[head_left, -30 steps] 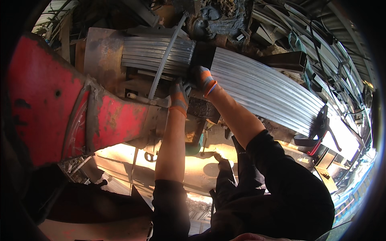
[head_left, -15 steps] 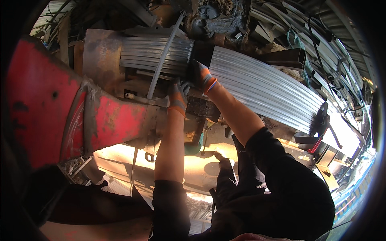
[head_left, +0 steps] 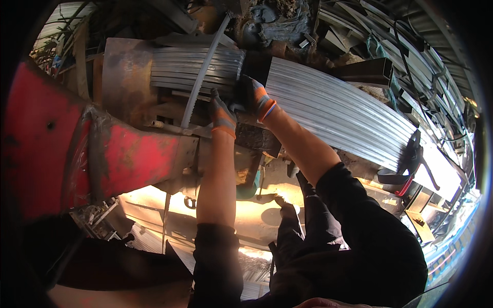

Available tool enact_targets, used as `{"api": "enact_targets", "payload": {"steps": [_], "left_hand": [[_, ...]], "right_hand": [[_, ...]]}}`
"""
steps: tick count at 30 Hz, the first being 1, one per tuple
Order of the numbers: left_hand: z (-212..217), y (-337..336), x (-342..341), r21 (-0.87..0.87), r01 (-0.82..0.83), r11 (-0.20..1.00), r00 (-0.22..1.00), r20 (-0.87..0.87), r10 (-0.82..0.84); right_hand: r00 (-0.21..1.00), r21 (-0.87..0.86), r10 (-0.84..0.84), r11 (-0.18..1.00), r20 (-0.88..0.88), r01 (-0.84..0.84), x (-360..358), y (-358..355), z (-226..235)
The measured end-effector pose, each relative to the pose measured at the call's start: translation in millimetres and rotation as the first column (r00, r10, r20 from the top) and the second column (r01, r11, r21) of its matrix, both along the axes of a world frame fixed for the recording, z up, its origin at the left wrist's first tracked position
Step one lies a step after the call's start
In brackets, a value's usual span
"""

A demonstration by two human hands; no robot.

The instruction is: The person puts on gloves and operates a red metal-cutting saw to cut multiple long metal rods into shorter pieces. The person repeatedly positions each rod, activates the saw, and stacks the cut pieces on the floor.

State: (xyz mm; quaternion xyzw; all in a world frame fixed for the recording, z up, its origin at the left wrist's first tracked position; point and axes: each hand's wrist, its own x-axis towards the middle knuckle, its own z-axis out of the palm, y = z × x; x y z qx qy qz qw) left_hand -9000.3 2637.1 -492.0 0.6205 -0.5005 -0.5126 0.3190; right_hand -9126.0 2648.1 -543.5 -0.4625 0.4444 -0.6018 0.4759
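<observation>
My left hand (head_left: 223, 116), in a grey and orange glove, is just below the near side of a bundle of ribbed silvery metal bars (head_left: 197, 64). One finger points up toward the bars, spread from the others. My right hand (head_left: 257, 97), gloved alike, reaches into the dark gap at the bundle's right end; its fingertips are lost in shadow. A toothed saw blade (head_left: 205, 69) crosses slantwise over the bundle, left of both hands. Right of the gap lies a longer sheet-like row of the same bars (head_left: 328, 105), beside my right wrist.
A worn red machine body (head_left: 138, 154) fills the left, with a rusty plate (head_left: 126, 77) behind it. Greasy dark machinery (head_left: 280, 28) stands at the back. Scrap lengths and a square steel tube (head_left: 367, 76) crowd the far right. A black clamp-like tool (head_left: 411, 154) rests on the long bars.
The red machine body and the blade appear shifted slightly left in view. My left hand has turned, with a finger now stretched upward. My right hand has hardly moved.
</observation>
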Motion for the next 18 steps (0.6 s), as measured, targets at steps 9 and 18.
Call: {"api": "enact_targets", "payload": {"steps": [9, 18], "left_hand": [[38.2, -29.2, -17.5, 0.532, -0.156, 0.832, 0.538, -0.661, 0.523], [41.8, -31.5, -21.3, 0.482, -0.161, 0.861, 0.410, -0.761, 0.503]], "right_hand": [[0.943, 0.093, 0.105, 0.993, -0.316, -0.079, -13.1, 2.4, 65.1], [0.941, 0.494, -0.111, 0.867, 0.320, -0.066, -32.1, 12.2, 93.8]]}}
